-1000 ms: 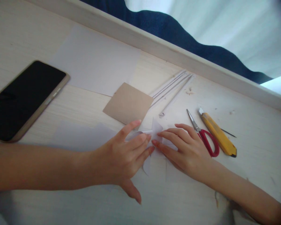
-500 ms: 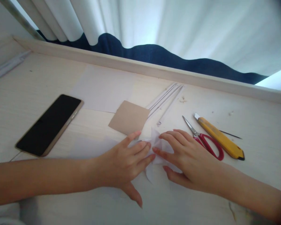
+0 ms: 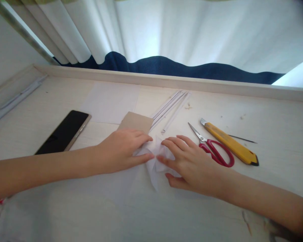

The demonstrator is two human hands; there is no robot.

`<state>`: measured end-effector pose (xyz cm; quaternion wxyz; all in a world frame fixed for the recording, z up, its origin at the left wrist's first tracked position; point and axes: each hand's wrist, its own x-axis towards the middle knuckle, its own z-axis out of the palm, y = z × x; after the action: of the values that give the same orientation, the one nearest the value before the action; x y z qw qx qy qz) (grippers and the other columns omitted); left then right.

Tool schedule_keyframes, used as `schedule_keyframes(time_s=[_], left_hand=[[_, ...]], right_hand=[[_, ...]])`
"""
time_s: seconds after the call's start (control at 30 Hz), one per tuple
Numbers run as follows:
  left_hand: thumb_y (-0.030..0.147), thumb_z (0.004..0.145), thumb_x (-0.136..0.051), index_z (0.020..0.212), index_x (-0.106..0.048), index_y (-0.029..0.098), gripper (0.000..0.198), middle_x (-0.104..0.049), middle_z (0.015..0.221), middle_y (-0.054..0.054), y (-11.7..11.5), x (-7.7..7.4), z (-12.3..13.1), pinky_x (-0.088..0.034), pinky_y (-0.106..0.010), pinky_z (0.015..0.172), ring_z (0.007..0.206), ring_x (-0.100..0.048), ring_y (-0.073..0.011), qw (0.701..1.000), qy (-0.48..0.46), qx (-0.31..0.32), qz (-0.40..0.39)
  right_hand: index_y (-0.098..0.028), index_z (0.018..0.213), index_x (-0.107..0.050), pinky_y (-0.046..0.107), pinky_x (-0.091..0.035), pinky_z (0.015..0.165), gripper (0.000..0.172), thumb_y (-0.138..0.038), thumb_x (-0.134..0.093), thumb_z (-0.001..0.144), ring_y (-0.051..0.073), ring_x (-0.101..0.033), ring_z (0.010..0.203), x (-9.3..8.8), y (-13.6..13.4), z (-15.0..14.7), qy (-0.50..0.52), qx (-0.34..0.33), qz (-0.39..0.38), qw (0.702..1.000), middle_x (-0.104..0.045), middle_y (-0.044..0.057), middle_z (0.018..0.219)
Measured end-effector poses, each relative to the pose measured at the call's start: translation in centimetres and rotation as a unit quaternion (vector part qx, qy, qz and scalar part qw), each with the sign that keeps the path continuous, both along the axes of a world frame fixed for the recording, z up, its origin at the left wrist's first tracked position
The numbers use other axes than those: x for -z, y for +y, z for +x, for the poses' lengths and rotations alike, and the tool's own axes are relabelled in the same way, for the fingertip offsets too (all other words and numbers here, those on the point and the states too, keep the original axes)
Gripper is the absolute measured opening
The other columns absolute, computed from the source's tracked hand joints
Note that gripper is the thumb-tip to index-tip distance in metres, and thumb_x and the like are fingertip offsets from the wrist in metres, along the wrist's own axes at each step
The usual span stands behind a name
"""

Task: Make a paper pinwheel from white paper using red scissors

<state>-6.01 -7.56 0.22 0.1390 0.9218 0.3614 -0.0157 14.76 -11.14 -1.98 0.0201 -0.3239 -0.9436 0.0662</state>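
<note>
A folded white paper [image 3: 153, 169] with pointed flaps, shaped like a pinwheel, lies on the table between my hands. My left hand [image 3: 125, 148] grips its left side, with the thumb near the paper's middle and the fingers curled over the upper edge. From the right, my right hand [image 3: 189, 164] holds the paper down with curved, parted fingers, its index fingertip beside my left thumb. Part of the paper is hidden under both hands. Just behind my left hand is a brown cardboard square [image 3: 137, 122], partly covered by it.
Red-handled scissors [image 3: 218, 153], a yellow utility knife [image 3: 228, 141] and a thin dark stick [image 3: 242, 138] lie right. Rolled paper sticks [image 3: 170, 107] and a white sheet [image 3: 113, 101] lie further back. A phone [image 3: 65, 131] is left. A raised ledge [image 3: 161, 79] borders the table.
My left hand has turned, its thumb moving up from the open table onto the paper's middle. My right hand stays on the paper. The whole view has shifted slightly.
</note>
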Motion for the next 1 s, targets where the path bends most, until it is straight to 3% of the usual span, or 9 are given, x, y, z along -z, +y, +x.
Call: schedule_keyframes(time_s=[0.07,0.27,0.4,0.57,0.8,1.0], left_hand=[[0.044,0.081,-0.039,0.102,-0.055,0.018,0.037,-0.063,0.095,-0.005,0.6,-0.7,0.6,-0.042,-0.029,0.072,0.086,-0.057,-0.0196,0.998,0.037,-0.043,-0.042],[0.047,0.072,-0.044,0.093,-0.059,0.019,0.038,-0.064,0.083,-0.005,2.3,-2.6,3.3,-0.038,-0.028,0.06,0.076,-0.058,-0.0223,0.974,0.161,-0.085,-0.135],[0.047,0.065,-0.049,0.078,-0.064,0.016,0.037,-0.064,0.069,-0.005,3.5,-2.4,5.1,-0.036,-0.025,0.053,0.064,-0.055,-0.019,0.939,0.203,-0.129,-0.245],[0.043,0.059,-0.052,0.05,-0.056,0.016,0.029,-0.051,0.048,0.0,4.1,-1.5,6.2,-0.03,-0.023,0.044,0.047,-0.044,-0.0128,0.914,0.184,-0.186,-0.31],[0.036,0.055,-0.052,0.048,-0.053,0.015,0.022,-0.045,0.044,0.0,3.1,-1.0,6.9,-0.03,-0.023,0.042,0.047,-0.045,-0.0134,0.907,0.197,-0.211,-0.305],[0.039,0.052,-0.054,0.04,-0.043,0.017,0.027,-0.038,0.039,0.002,1.9,-0.5,7.0,-0.029,-0.023,0.039,0.041,-0.04,-0.0116,0.898,0.209,-0.262,-0.284]], right_hand=[[-0.015,0.102,-0.06,0.048,-0.031,0.088,0.038,-0.04,-0.048,0.076,0.031,-0.039,0.106,0.0,-0.1,0.0,0.004,0.004,0.006,1.0,-0.048,0.016,0.113],[-0.014,0.104,-0.059,0.047,-0.03,0.089,0.041,-0.043,-0.046,0.076,0.029,-0.04,0.106,0.2,-0.4,0.3,0.02,0.01,0.017,1.0,-0.048,0.016,0.113],[-0.014,0.103,-0.058,0.047,-0.029,0.09,0.041,-0.043,-0.047,0.076,0.029,-0.039,0.106,0.5,-0.6,0.5,0.035,0.015,0.019,0.999,-0.049,0.015,0.11],[-0.014,0.103,-0.058,0.047,-0.028,0.091,0.042,-0.043,-0.05,0.074,0.029,-0.038,0.107,0.9,-0.8,0.7,0.05,0.022,0.021,0.998,-0.049,0.015,0.111],[-0.013,0.102,-0.058,0.047,-0.026,0.092,0.04,-0.041,-0.051,0.074,0.029,-0.038,0.106,1.2,-0.9,0.8,0.068,0.027,0.027,0.997,-0.049,0.015,0.111],[-0.013,0.101,-0.058,0.047,-0.026,0.092,0.039,-0.039,-0.055,0.072,0.028,-0.04,0.104,1.5,-1.1,0.9,0.076,0.027,0.044,0.996,-0.052,0.015,0.107]])
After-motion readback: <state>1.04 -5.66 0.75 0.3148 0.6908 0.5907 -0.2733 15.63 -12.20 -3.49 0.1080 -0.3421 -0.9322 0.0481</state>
